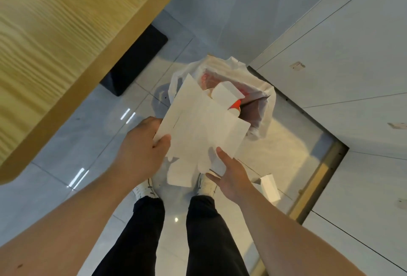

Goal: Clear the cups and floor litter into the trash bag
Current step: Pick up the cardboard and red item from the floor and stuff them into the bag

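A white plastic trash bag [262,99] stands open on the tiled floor in front of my feet. Inside it lie a white box [226,93] and a red and white cup [235,106]. A large flattened white sheet of paper or card [198,125] hangs over the bag's near rim. My left hand [143,145] grips its left edge between thumb and fingers. My right hand [231,174] is under its lower right edge, fingers spread, thumb touching the sheet. A small white box [269,187] lies on the floor to the right of my right hand.
A wooden table [55,44] fills the upper left, its black base [136,62] on the floor behind the bag. White wall panels [352,77] and a metal threshold strip [317,181] run along the right. My legs and white shoes stand at the bottom centre.
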